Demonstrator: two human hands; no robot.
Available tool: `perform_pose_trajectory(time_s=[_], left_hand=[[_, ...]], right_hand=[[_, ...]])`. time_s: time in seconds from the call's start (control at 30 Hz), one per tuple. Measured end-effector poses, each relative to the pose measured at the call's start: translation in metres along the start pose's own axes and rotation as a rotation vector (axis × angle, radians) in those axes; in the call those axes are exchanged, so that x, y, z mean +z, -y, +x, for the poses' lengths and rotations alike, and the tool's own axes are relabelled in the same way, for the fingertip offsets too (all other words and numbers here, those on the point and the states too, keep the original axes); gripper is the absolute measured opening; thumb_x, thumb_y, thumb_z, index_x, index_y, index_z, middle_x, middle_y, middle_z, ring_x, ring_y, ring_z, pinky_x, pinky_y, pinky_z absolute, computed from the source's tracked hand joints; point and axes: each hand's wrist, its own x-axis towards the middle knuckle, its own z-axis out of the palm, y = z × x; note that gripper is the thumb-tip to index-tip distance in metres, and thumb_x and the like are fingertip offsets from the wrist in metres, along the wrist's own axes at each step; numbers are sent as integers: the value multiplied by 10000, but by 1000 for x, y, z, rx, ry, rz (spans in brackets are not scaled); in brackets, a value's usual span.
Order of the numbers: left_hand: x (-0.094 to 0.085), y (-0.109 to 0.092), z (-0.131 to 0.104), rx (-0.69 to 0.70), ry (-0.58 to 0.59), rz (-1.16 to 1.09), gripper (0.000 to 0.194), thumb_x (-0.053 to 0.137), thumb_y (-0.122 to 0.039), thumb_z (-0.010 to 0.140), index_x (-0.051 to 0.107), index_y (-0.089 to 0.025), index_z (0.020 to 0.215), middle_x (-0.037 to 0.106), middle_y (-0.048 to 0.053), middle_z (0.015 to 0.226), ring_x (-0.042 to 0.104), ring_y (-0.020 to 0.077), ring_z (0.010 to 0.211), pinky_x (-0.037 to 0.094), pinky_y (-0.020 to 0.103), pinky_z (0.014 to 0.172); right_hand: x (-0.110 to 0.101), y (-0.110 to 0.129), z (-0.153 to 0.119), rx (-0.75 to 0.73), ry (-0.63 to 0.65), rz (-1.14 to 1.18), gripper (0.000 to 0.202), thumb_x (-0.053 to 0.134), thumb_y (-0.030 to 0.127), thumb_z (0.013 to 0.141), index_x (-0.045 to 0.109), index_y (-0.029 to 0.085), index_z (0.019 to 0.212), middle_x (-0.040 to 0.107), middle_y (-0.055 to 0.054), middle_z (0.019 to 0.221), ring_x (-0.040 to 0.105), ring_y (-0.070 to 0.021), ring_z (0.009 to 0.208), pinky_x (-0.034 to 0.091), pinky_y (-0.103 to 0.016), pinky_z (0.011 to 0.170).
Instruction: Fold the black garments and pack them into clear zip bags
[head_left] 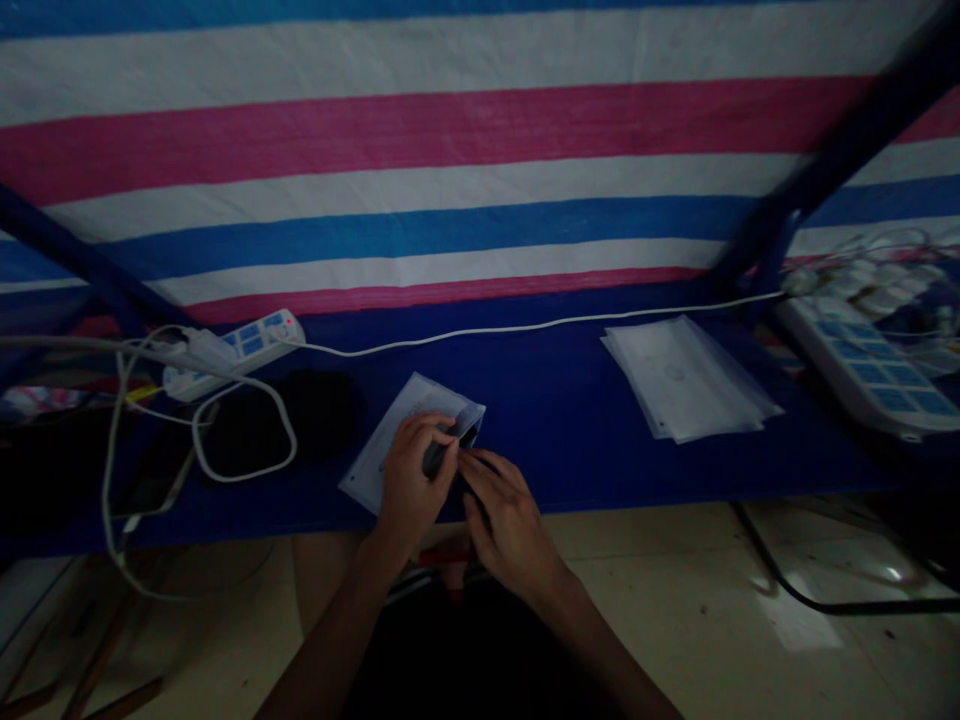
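Observation:
In the head view my left hand [416, 465] is closed, thumb and fingers curled round a small dark object [433, 458] whose kind I cannot make out. It lies at the right part of a translucent plastic pouch [380, 450] on the blue table. From the right, my right hand [506, 510] meets it, its fingers pressed together with their tips by the pouch's edge and the left thumb. Whatever those fingers hold is hidden. The pouch's middle is covered by the left hand, and dim light blurs the details.
Flat translucent pouches [675, 375] lie stacked at the right. A white power strip [259, 340] and looped white cable [292, 455] are at the left, near a phone [161, 465] and a dark cloth-like item [319, 410]. Another power strip [862, 365] sits far right. Striped sheeting [450, 130] hangs behind.

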Motion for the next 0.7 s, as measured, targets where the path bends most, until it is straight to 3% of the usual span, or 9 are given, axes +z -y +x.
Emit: perform_pose_trajectory(time_s=[0.23,0.4,0.53,0.7], left_hand=[[3,-3,-1,29,29,-59,151,595,-95,952,629,-232,900,760,40,1072,671,235,1136,549,474,1032],[-1,-1,2,41,76,-38,133,588,-119,972,634,-236,930,764,42,1096,664,241,1180,538,495,1073],[-10,-5,-9,68,148,78,179,581,-172,1000,646,-251,1148,711,67,1291,575,274,1344,474,543,1153],[-21,-7,-45,-52,63,268,515,648,-133,920,530,-247,1408,531,141,1517,457,362,1441,409,630,1182]], right_hand=[[-5,8,15,-24,115,-93,404,491,143,1018,649,192,1386,643,-110,1458,432,-342,1457,402,-619,1185],[-2,4,16,-43,105,-72,430,477,88,988,659,199,1362,660,-116,1426,447,-343,1446,402,-621,1176],[-1,-10,4,-25,-14,57,471,463,46,955,661,209,1350,690,-88,1396,526,-278,1382,463,-549,1152],[-5,-20,-7,43,-250,152,325,471,131,1014,731,233,1180,754,-80,1246,645,-245,1223,546,-494,1062]])
